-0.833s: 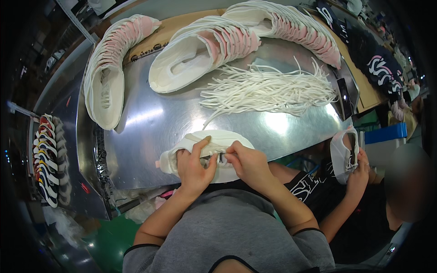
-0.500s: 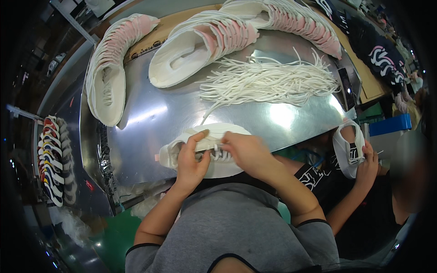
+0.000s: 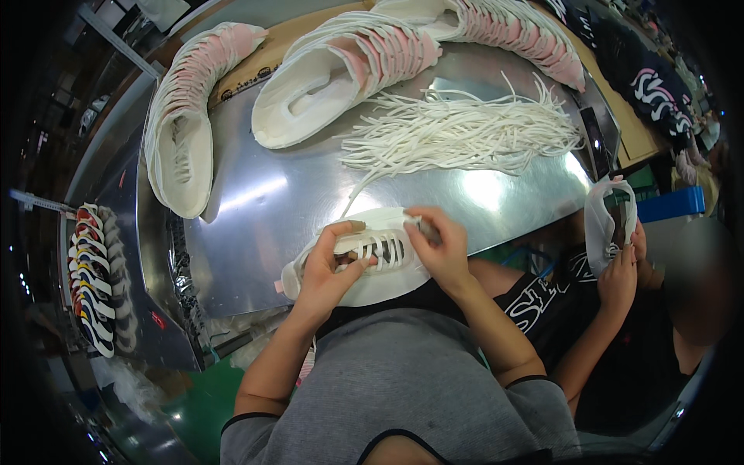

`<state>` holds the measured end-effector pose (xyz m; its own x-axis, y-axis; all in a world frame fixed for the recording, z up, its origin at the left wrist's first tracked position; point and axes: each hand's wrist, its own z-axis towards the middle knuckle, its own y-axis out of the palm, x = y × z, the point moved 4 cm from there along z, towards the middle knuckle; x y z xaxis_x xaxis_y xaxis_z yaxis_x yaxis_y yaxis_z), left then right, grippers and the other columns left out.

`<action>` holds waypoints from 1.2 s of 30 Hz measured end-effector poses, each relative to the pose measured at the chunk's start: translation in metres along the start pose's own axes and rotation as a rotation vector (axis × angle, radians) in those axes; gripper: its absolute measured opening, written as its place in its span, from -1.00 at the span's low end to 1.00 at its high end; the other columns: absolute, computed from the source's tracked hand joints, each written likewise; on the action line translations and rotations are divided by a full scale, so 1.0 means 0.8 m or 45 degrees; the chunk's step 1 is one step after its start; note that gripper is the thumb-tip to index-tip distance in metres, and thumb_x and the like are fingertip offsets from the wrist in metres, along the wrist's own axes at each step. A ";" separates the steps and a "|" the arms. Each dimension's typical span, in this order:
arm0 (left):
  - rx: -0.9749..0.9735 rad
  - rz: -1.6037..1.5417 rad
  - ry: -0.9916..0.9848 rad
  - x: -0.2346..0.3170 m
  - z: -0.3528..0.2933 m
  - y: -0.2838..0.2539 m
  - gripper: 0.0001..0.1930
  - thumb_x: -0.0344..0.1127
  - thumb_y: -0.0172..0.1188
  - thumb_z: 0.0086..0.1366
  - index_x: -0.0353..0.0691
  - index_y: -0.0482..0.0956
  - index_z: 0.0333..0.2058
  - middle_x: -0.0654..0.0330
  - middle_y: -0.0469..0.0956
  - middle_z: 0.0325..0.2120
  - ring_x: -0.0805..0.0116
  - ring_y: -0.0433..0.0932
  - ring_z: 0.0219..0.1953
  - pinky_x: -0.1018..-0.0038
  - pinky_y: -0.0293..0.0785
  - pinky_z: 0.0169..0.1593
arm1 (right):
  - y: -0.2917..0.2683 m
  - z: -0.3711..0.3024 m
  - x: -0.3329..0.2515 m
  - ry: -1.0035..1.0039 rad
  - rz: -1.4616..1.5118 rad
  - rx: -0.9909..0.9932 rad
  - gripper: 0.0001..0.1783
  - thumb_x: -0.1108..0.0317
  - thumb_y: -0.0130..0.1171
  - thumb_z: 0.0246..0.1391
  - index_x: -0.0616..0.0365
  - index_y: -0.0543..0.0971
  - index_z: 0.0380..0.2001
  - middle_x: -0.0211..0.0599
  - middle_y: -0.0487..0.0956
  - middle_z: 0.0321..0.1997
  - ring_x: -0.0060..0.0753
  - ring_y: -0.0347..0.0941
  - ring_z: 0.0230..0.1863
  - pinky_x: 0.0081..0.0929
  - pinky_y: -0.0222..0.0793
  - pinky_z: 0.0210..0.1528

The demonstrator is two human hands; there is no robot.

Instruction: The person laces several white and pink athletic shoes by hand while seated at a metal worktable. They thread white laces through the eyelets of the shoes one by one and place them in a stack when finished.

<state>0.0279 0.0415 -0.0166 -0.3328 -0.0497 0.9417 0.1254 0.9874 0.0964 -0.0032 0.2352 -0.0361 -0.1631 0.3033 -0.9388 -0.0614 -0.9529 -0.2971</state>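
A white shoe upper [image 3: 387,291] lies at the table's near edge, its toe toward the right. White lace [image 3: 381,249] crosses its eyelet opening in several rows. My left hand [image 3: 329,267] grips the upper beside the opening, thumb reaching to the lace and fingers over the far edge. At the toe end, my right hand [image 3: 443,252] has its fingers curled in a pinch, slightly blurred; what lies between them cannot be made out. Beyond the upper is a loose pile of white laces [image 3: 465,136], one strand trailing toward it.
Nested white uppers with pink linings form a left stack [image 3: 182,155], a middle stack [image 3: 302,101] and a far right stack [image 3: 519,39] on the metal table [image 3: 248,256]. At right a co-worker's hands [image 3: 620,275] hold another white upper [image 3: 601,225]. Colourful shoe parts [image 3: 91,279] stand at far left.
My right hand has moved from the lacing toward the toe, uncovering the lace rows. The upper has shifted slightly right. The co-worker's upper is raised and turned, with a second hand on it.
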 end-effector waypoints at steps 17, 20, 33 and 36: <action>-0.038 0.312 0.039 0.005 0.013 0.003 -0.48 -0.60 0.21 0.22 -0.23 0.30 0.14 0.16 0.45 0.00 0.48 0.50 -0.06 0.56 0.44 -0.01 | 0.019 -0.010 -0.043 -0.728 -0.461 -0.331 -0.69 0.44 0.28 -0.15 -0.05 0.63 -0.23 -0.52 0.54 -0.58 -0.38 0.50 -0.57 -0.41 0.33 -0.56; -0.091 0.338 -0.062 0.010 0.010 0.004 -0.49 -0.58 0.21 0.25 -0.23 0.29 0.15 0.15 0.46 -0.02 0.47 0.50 -0.06 0.54 0.45 -0.02 | 0.023 -0.010 -0.037 -0.765 -0.458 -0.248 -0.76 0.41 0.25 -0.11 -0.05 0.63 -0.28 -0.52 0.54 -0.58 -0.39 0.50 -0.57 -0.41 0.31 -0.56; -0.063 0.531 0.096 0.033 0.044 0.008 -0.60 -0.32 0.00 0.45 -0.27 0.23 0.20 0.06 0.57 -0.18 0.32 0.57 -0.20 0.43 0.48 -0.08 | 0.023 -0.026 -0.026 -0.433 0.045 -0.345 -0.79 0.46 0.32 -0.06 0.07 0.68 -0.28 -0.28 0.63 -0.47 -0.24 0.58 -0.50 -0.41 0.46 -0.44; -0.032 0.986 0.288 0.062 0.021 0.012 -0.57 -0.35 0.09 0.39 -0.30 0.27 0.18 -0.02 0.58 -0.17 0.16 0.60 -0.17 0.37 0.49 -0.05 | 0.016 -0.028 -0.015 -0.321 0.064 -0.422 -0.76 0.46 0.31 -0.02 0.12 0.67 -0.21 -0.20 0.66 -0.38 -0.25 0.61 -0.42 -0.45 0.47 -0.37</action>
<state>-0.0028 0.0507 0.0254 0.0542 0.6154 0.7864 0.2649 0.7504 -0.6055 0.0202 0.2193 -0.0321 -0.3961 0.2095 -0.8940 0.2666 -0.9054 -0.3303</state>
